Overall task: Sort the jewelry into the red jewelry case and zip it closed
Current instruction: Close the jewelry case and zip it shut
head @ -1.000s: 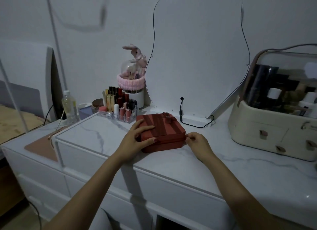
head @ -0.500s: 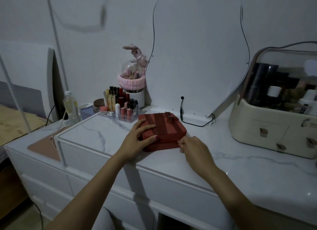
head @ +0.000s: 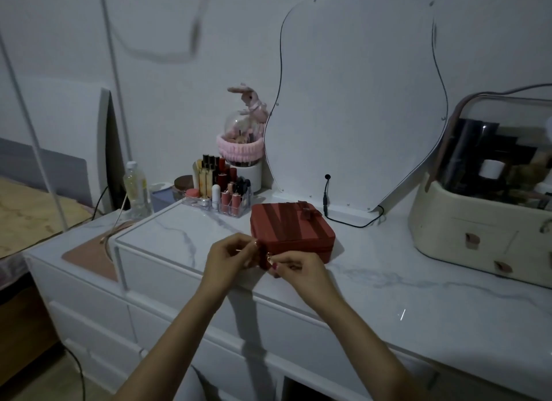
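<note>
The red jewelry case (head: pixel 292 230) lies with its lid down on the white marble dresser top (head: pixel 388 284), a small bow on the lid. Both hands meet at its front-left corner. My right hand (head: pixel 298 269) pinches a small gold zipper pull (head: pixel 269 254) at that corner. My left hand (head: pixel 228 258) has its fingers curled, fingertips against the same corner of the case. No loose jewelry is visible.
A clear lipstick organizer (head: pixel 221 191) stands behind and left of the case, a wavy mirror (head: pixel 358 101) with a black cable (head: pixel 352 221) behind it. A cream cosmetic box (head: pixel 478 221) is at the right. A plastic bottle (head: pixel 136 188) is at the far left.
My right hand slid left along the case's front edge from the right corner to the left corner. My left hand came off the lid and dropped to that same corner.
</note>
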